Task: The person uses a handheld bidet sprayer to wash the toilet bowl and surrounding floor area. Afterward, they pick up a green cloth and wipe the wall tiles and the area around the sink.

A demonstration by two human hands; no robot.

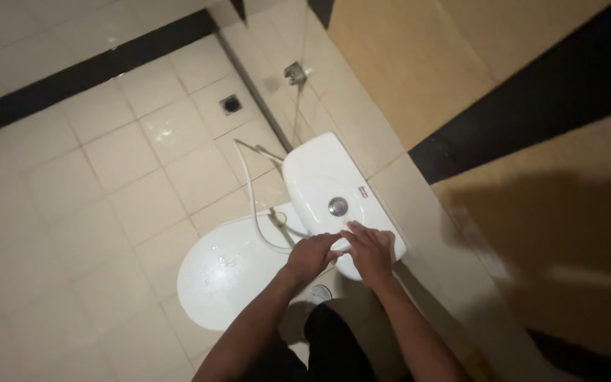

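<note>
A white toilet cistern [316,173] stands against the tiled wall, with a round chrome flush button [338,206] on its lid. Both my hands rest on the near end of that lid. My right hand [370,249] lies flat with fingers spread on the white surface. My left hand [312,255] is curled beside it, fingertips touching the right hand; whether it holds anything is hidden. The closed white toilet seat lid [224,272], spotted with water drops, lies to the left of my left forearm.
A white hose [250,191] loops from the wall valve [294,72] down across the seat. A square floor drain [231,104] sits in the cream floor tiles. Beige and dark wall tiles fill the right side, with my shadow on them.
</note>
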